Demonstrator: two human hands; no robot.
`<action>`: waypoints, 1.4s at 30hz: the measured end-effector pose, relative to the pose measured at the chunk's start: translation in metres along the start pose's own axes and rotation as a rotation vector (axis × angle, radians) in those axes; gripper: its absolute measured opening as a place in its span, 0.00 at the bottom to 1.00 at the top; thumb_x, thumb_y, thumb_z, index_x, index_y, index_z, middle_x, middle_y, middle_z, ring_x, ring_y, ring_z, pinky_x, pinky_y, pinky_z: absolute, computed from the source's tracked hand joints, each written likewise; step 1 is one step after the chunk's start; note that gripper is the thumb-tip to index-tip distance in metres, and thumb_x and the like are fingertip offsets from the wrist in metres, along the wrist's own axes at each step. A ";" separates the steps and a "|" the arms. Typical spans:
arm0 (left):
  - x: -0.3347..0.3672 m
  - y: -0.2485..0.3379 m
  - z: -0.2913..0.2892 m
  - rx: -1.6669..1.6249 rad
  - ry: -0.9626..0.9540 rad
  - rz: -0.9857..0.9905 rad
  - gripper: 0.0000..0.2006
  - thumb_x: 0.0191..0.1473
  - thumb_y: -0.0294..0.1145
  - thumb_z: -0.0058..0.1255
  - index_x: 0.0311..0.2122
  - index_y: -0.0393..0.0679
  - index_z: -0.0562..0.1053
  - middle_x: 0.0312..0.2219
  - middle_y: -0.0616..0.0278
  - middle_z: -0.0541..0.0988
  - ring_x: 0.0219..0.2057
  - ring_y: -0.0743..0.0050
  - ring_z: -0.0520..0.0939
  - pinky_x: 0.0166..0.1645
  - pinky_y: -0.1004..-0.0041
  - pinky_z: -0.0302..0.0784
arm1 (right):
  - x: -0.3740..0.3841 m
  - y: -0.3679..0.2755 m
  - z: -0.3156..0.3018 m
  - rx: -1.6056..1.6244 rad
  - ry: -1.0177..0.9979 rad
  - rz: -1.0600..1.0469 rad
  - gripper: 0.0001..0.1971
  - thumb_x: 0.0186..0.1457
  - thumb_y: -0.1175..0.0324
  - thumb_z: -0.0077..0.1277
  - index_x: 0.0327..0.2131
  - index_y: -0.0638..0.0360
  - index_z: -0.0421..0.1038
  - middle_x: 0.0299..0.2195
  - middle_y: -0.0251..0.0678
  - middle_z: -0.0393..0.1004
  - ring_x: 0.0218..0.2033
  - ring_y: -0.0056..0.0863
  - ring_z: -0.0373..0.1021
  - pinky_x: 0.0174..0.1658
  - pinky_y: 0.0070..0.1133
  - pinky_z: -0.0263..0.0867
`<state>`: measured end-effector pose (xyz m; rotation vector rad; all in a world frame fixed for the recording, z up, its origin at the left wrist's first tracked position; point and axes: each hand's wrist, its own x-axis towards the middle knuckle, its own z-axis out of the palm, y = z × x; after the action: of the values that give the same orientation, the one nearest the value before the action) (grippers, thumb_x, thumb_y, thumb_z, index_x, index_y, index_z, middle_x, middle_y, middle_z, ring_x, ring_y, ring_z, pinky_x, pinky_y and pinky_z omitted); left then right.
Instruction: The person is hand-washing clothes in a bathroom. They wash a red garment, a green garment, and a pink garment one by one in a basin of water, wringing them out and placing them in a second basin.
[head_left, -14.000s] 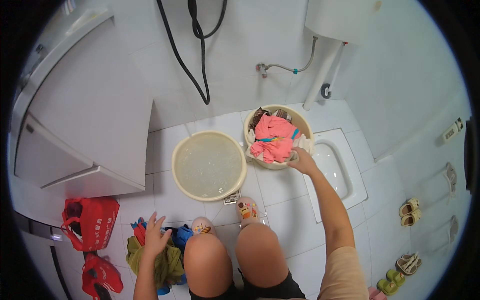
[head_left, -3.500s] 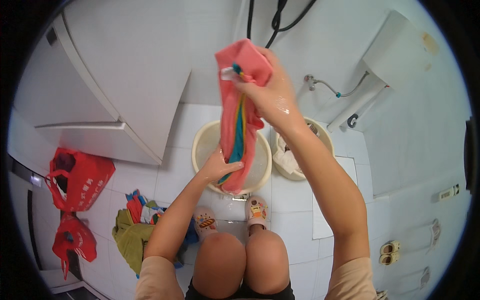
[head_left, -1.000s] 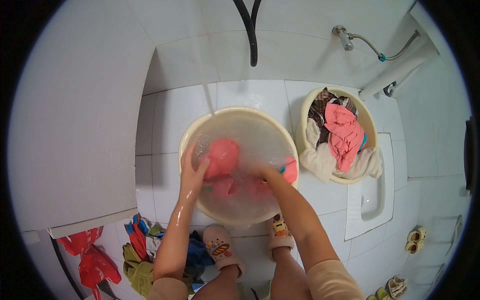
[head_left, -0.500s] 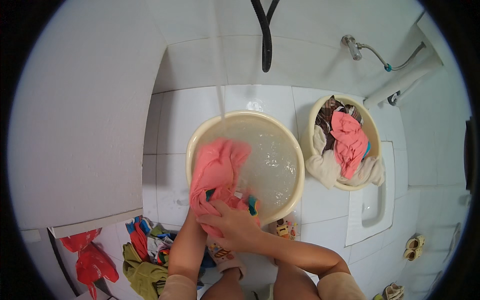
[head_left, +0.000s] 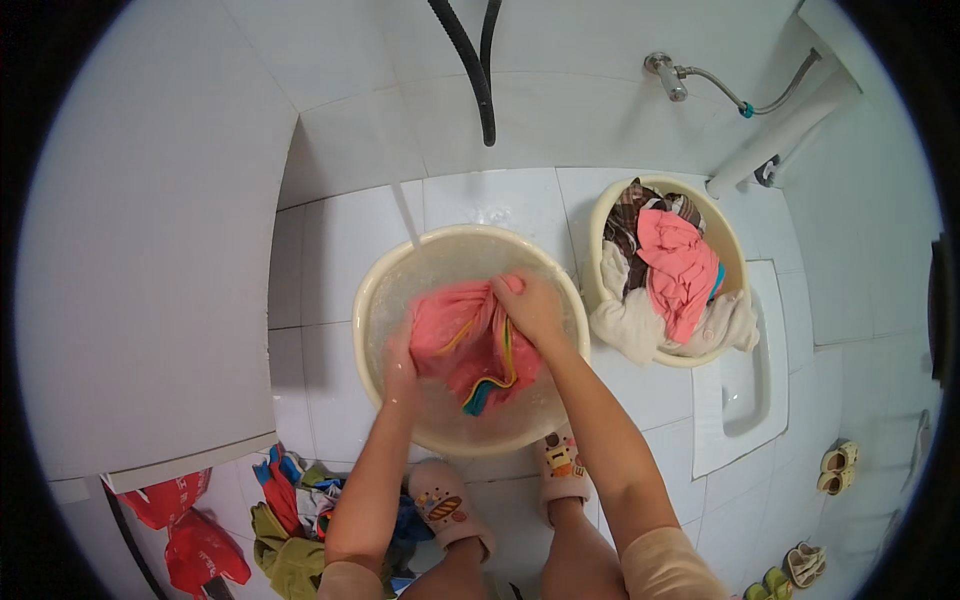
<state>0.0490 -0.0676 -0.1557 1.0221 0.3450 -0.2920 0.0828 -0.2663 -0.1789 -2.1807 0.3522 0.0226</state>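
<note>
A wet pink garment [head_left: 455, 320] with yellow edging and a teal patch is spread over the water in a cream basin [head_left: 472, 447]. Its far right edge is pinched by my right hand [head_left: 530, 312]. My left hand [head_left: 401, 362] grips the garment's left side, with its fingertips partly hidden by cloth and a little blurred. The lower part of the garment lies in the cloudy water. A thin stream of water [head_left: 405, 215] falls into the basin at its far left rim.
At the right, a second cream basin [head_left: 742, 235] holds pink, white and brown plaid clothes beside a squat toilet [head_left: 775, 345]. Loose clothes [head_left: 290, 545] and red bags [head_left: 195, 550] lie at the lower left. A black hose [head_left: 470, 65] hangs from above. Slippers [head_left: 838, 468] stand lower right.
The pink garment has gone from a bunched bundle at the basin's near left rim to spread out over the middle. My hands have moved apart to its two sides.
</note>
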 end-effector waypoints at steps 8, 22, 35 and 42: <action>-0.002 -0.035 -0.032 -0.041 0.106 -0.197 0.30 0.55 0.55 0.35 0.57 0.46 0.55 0.53 0.58 0.62 0.53 0.63 0.63 0.55 0.65 0.58 | -0.051 0.059 0.020 -0.256 -0.426 -0.120 0.24 0.42 0.60 0.54 0.45 0.55 0.65 0.36 0.44 0.72 0.37 0.41 0.69 0.40 0.32 0.65; -0.033 0.016 0.037 -0.145 -0.305 -0.286 0.31 0.54 0.58 0.34 0.54 0.43 0.58 0.47 0.59 0.68 0.49 0.62 0.68 0.52 0.64 0.63 | -0.155 -0.093 -0.010 0.155 -0.403 -0.660 0.19 0.35 0.66 0.54 0.37 0.54 0.68 0.36 0.37 0.63 0.35 0.36 0.67 0.34 0.31 0.66; -0.010 -0.011 0.048 -0.345 -0.049 -0.207 0.31 0.53 0.56 0.39 0.55 0.45 0.56 0.50 0.61 0.66 0.50 0.63 0.67 0.53 0.66 0.62 | -0.015 -0.019 0.007 0.037 -0.033 -0.105 0.11 0.43 0.59 0.52 0.28 0.53 0.72 0.32 0.38 0.73 0.33 0.38 0.69 0.34 0.31 0.65; 0.034 -0.038 -0.062 0.046 0.096 -0.139 0.28 0.53 0.48 0.44 0.56 0.47 0.56 0.50 0.62 0.64 0.54 0.67 0.60 0.55 0.65 0.59 | -0.047 0.027 0.022 -0.283 -0.066 -0.351 0.19 0.42 0.59 0.54 0.39 0.55 0.69 0.36 0.44 0.71 0.35 0.43 0.69 0.38 0.32 0.65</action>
<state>0.0556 -0.0349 -0.2289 1.0611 0.4994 -0.3776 0.0332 -0.2525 -0.2063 -2.4873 -0.0808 -0.0533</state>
